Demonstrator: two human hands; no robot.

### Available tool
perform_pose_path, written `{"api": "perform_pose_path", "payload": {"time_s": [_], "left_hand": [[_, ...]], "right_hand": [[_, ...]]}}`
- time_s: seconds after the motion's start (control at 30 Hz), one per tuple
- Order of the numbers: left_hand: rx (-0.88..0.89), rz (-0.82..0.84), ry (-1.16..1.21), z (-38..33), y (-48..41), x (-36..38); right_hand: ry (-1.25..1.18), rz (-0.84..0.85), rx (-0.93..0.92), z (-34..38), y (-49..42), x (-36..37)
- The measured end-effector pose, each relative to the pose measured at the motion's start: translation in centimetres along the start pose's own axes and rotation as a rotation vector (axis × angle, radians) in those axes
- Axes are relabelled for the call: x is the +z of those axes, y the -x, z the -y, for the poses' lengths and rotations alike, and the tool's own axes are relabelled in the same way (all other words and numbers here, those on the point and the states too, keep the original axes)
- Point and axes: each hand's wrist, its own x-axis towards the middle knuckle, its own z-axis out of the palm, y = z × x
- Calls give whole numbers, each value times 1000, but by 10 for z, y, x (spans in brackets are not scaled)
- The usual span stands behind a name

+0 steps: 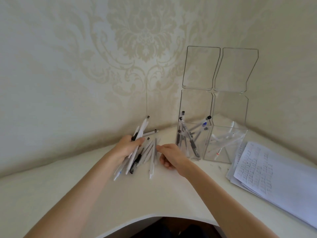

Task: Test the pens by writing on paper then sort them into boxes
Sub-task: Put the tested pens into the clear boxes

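Observation:
My left hand (126, 147) grips a bunch of white and black pens (139, 134) that stick up towards the wall. More pens (151, 155) lie in a loose pile on the white table, just below and right of that hand. My right hand (169, 156) hovers at the pile's right edge, its fingertips at a grey pen; whether it holds one I cannot tell. Two clear boxes stand against the wall with lids raised: the left box (192, 143) holds several dark pens, the right box (224, 145) holds several white ones.
A stack of paper sheets (267, 174) covered in handwriting lies at the right of the table. Patterned walls meet in a corner behind the boxes. The table's curved front edge (154, 218) is near my body.

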Motion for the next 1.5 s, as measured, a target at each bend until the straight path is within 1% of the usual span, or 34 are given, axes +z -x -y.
{"api": "perform_pose_path", "payload": {"time_s": [0.1, 0.2, 0.27, 0.33, 0.4, 0.57, 0.7, 0.73, 0.83, 0.87, 0.97, 1.03, 1.1, 1.13, 1.2, 1.23, 1.27, 1.33, 1.4, 1.5], "left_hand": [[105, 30, 236, -7, 10, -11], [281, 8, 308, -14, 15, -22], [357, -14, 382, -20, 19, -24], [416, -25, 439, -26, 23, -22], [453, -19, 433, -24, 27, -20], [445, -12, 373, 2, 38, -13], [417, -47, 322, 10, 42, -8], [406, -56, 322, 10, 43, -9], [408, -39, 358, 12, 41, -13], [412, -27, 356, 13, 41, -15], [412, 14, 280, 11, 40, -17], [414, 39, 261, 9, 41, -18], [423, 12, 282, 4, 42, -20], [423, -15, 287, 1, 43, -21], [418, -48, 286, -7, 44, -23], [416, -44, 290, -12, 44, -23], [408, -24, 293, -16, 46, -22], [384, 55, 303, -23, 49, -19], [368, 148, 355, -28, 52, -15], [359, 213, 415, -37, 55, -8]], "right_hand": [[49, -35, -75, -1, -2, 2], [32, -112, -219, 3, -3, 8], [-114, -97, -238, 7, 0, 17], [-285, -43, -186, 11, 2, 29], [-321, -34, -191, 11, 3, 39], [-300, -42, -369, 12, 10, 43], [-192, 28, -490, 25, 13, 38], [-132, 18, -516, 27, 10, 39], [16, -117, -541, 33, 1, 39], [9, -133, -544, 34, 2, 38], [-121, -85, -574, 39, 5, 36], [-124, -106, -594, 42, 4, 36], [-135, -103, -590, 44, 1, 35], [-181, -68, -572, 45, 0, 34], [-277, 56, -531, 47, 0, 30], [-271, 112, -529, 49, 1, 28], [-225, 147, -547, 51, 3, 27], [-163, 148, -590, 55, 9, 25], [-221, 106, -590, 60, 12, 20], [-311, 99, -598, 63, 17, 8]]}}
